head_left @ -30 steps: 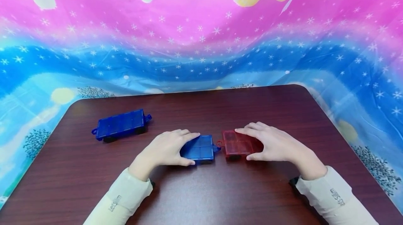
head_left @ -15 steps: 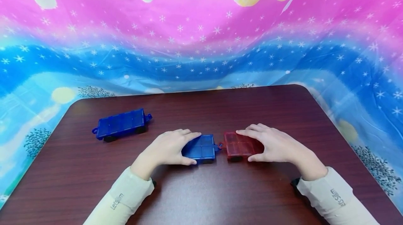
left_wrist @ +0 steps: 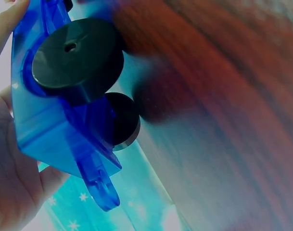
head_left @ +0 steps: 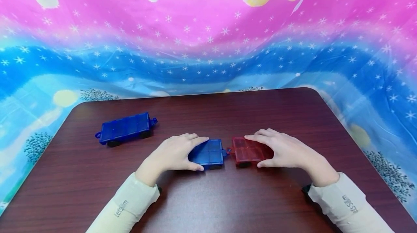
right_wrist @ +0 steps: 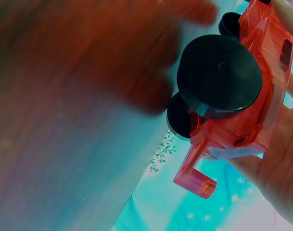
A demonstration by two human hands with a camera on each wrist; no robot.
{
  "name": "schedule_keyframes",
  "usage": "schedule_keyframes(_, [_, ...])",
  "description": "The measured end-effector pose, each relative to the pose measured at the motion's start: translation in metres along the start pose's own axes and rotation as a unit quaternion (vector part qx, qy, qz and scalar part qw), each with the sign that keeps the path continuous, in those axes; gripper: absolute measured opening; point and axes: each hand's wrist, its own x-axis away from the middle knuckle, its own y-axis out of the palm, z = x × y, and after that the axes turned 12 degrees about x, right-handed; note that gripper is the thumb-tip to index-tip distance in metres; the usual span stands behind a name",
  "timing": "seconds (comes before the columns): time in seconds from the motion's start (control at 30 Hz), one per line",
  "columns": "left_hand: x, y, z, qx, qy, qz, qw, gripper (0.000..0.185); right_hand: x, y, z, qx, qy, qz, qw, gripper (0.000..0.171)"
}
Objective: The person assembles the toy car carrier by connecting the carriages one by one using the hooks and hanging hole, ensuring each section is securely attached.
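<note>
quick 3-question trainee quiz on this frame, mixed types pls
1. True or false: the left hand holds the red car.
2. How many toy cars are on the table?
3. The free blue car lies: A) left of both hands, B) between the hands, C) right of the right hand.

Key:
1. False; it holds a blue car, and the right hand holds the red one.
2. Three.
3. A.
</note>
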Motion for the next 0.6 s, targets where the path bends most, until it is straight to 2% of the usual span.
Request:
schedule_keyframes(0.33, [0.002,-0.001,0.000,-0.012,0.017,0.013,0.9997,0.085,0.000,0.001,-0.001,0.023,-0.003,-0.001,1.000,0.078])
schedule_keyframes(0.6, [0.015,-0.005,-0.007,-0.006,-0.005,0.023,0.9997,0.083,0.000,-0.006,-0.007,0.017,-0.004,0.019,1.000,0.076])
